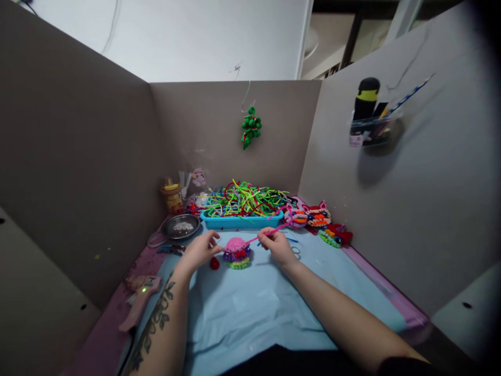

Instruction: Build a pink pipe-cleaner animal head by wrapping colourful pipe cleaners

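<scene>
A small rounded craft piece (236, 253) of fuzzy pipe cleaners, pink on top with purple, red and yellow-green rows below, rests on the blue sheet between my hands. My left hand (202, 249) is at its left edge, thumb and a finger closing on the pink rim. A pink pipe cleaner (278, 228) runs from the piece up to the right, and my right hand (274, 244) pinches it partway along. A small red piece (214, 263) lies just below my left fingertips. Blue-handled pliers (172, 249) lie left of my left hand.
Behind my hands stands a blue tray (242, 223) heaped with pipe cleaners. A metal bowl (180, 227) and pink glue gun (143, 300) are at left. Finished-looking fuzzy pieces (319, 214) sit at right, near scissors (296, 253). Grey panels (235, 156) enclose three sides.
</scene>
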Demonstrator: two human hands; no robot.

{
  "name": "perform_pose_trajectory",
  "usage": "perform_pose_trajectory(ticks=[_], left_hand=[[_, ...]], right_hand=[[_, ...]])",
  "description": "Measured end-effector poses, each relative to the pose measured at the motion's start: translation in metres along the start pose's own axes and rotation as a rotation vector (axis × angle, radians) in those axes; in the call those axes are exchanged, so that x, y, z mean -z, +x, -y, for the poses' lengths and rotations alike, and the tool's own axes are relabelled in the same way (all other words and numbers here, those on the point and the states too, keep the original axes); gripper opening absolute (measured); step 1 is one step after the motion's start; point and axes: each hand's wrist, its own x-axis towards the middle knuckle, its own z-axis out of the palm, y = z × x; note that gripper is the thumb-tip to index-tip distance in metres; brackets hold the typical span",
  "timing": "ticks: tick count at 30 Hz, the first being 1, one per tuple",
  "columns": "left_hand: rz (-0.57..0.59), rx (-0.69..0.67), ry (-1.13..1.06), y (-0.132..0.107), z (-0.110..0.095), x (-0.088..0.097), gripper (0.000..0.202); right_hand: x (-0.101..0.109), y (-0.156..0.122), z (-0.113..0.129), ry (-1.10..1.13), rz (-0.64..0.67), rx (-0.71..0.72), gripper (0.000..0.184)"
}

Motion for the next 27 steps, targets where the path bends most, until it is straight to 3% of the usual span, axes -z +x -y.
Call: perform_pose_trajectory(ticks=[2,5,8,15,27], left_hand=[[0.064,0.105,0.169,0.0,0.009,0.002,0.027],[0.155,0.174,0.279,-0.001,0.015,0.001,0.041],[0.187,0.182,0.301,-0.003,0.015,-0.002,0.052],[0.276,0.202,0.448,0.0,0.011,-0.01,0.047],[0.212,0.141,0.304,0.002,0.015,-0.011,0.044]], right_hand=[[0.002,0.001,-0.001,-0.004,-0.01,0.005,0.025],[0.001,-0.001,0.0,-0.01,0.009,0.006,0.025],[-0.002,-0.004,0.0,-0.012,0.025,0.002,0.025],[-0.003,-0.002,-0.002,-0.024,0.015,-0.006,0.028],[-0.002,-0.001,0.001,-0.036,0.004,-0.015,0.029]])
